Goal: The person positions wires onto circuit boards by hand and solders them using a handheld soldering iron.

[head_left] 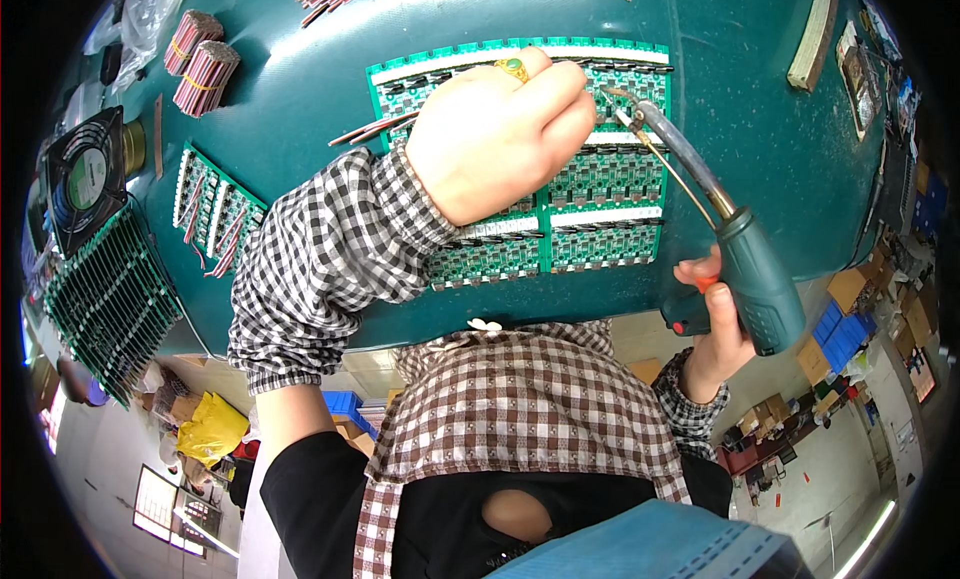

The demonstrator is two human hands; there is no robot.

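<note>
My left hand (505, 139), with a ring on one finger, is closed over the upper part of a green circuit board panel (603, 188). Thin red and black wires (372, 129) stick out to the left from under it; their other ends are hidden by the hand, whose fingertips I cannot see fully. My right hand (722, 329) grips a dark green soldering gun (762, 279) by its handle, one finger at the orange trigger. Its bent metal tip, with a thin feed tube alongside, points at the panel just right of my left fingers.
Bundled wires (207, 77) stand at the upper left, near a small board with wires (215, 211). A black fan (85, 179) and a stack of boards (112, 299) sit at the left edge. A pale bar (812, 39) lies at the upper right on the green table mat (740, 69).
</note>
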